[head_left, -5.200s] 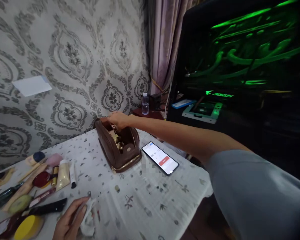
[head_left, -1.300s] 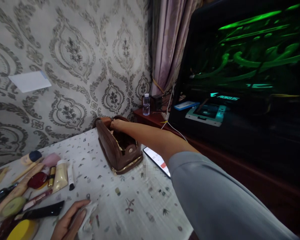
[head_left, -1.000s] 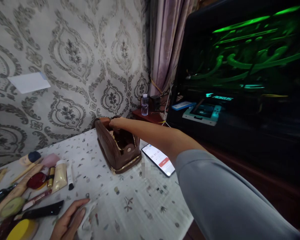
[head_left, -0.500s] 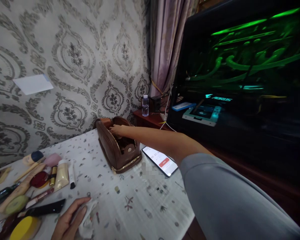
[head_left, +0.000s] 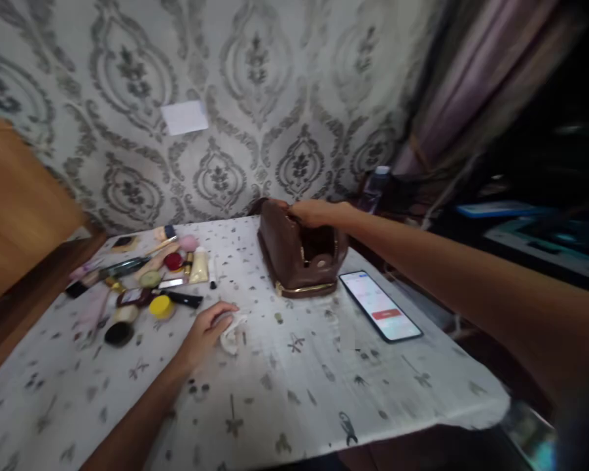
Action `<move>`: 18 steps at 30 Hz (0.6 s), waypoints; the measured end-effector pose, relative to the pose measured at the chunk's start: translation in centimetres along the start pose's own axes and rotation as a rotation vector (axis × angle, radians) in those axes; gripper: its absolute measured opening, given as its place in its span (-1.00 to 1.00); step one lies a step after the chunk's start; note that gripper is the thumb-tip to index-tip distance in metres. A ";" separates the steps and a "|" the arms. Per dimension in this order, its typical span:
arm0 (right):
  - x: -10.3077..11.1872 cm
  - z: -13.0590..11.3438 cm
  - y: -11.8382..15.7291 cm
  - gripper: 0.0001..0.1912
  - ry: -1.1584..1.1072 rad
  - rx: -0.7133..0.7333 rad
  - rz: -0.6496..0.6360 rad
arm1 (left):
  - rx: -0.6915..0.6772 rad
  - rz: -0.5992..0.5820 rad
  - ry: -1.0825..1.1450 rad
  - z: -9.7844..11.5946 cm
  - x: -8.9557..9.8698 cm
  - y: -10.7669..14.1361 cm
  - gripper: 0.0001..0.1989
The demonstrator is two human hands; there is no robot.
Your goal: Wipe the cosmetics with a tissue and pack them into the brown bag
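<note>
A brown zip-up toiletry bag stands on the cloth-covered table with its top unzipped and gaping. My right hand reaches across to the bag's upper back edge, beside its strap. Motion blur and the bag hide its fingertips, so I cannot tell whether it grips anything. Low in the middle, my left hand rests on the table, thumb and fingers curled round a crumpled white tissue. Left of that hand lie make-up items, among them a yellow-lidded jar, a black tube and a cream-coloured tube.
A lit phone lies right of the bag, below my right forearm. Behind it a water bottle stands near the curtain. Patterned wallpaper backs the table, and a brown wooden panel rises at the left.
The view has swung left and tilted down, bringing in more of the table and make-up. My right hand has come from inside the bag's opening to its upper edge. The left keeps the tissue.
</note>
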State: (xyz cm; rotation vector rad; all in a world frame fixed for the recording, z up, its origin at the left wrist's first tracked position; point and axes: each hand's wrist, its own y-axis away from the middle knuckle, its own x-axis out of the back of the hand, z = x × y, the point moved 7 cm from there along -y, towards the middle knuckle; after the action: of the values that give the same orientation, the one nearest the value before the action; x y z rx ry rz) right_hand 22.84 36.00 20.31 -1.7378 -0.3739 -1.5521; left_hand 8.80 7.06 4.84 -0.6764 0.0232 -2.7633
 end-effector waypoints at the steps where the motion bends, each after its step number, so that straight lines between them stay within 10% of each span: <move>1: 0.6 -0.5 0.2 -0.84 0.009 0.047 -0.047 | -0.021 0.005 0.029 -0.1 0.1 0.0 -0.66; 9: 5.1 -10.0 7.9 -0.71 -0.101 0.335 0.272 | -0.128 -0.001 0.054 1.2 1.2 1.3 -0.69; 18: -5.7 -21.2 14.3 -0.72 -0.696 0.318 -0.106 | -0.181 0.112 -0.061 2.6 7.3 3.5 -0.74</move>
State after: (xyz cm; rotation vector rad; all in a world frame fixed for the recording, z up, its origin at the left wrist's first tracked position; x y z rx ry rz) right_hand 15.83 13.18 9.48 -1.9695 -1.0085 -0.8416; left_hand 4.83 1.82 10.15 -0.7793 0.2920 -2.6525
